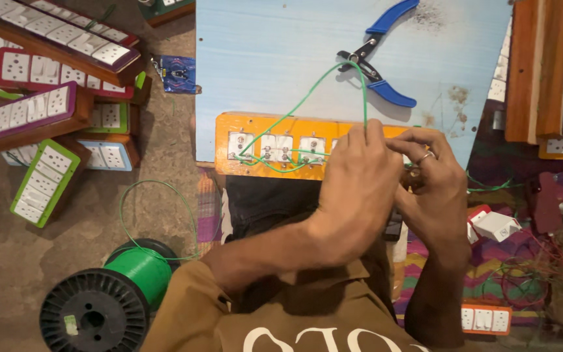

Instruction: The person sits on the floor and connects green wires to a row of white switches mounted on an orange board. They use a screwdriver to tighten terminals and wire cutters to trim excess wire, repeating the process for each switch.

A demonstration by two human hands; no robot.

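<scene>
Two hands (392, 173) pinch one green wire (307, 98).

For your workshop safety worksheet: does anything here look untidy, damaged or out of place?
Yes. The finished switchboards lie in a tilted heap on the floor, and red wire is tangled beside the right hand. The blue board is stained.

board top: pale blue board (275, 58) mostly bare, open room left and centre
upper right: blue-handled pliers (379, 55) lie in the way
wire loop: green wire (307, 98) arcs up from orange switch panel (229, 124) to pliers, snag risk
panel right end: both hands crowd it, left hand (353, 189), right hand (431, 189)
left floor: stacked switch boards (47, 72), wire spool (109, 296); bare gap between them
</scene>
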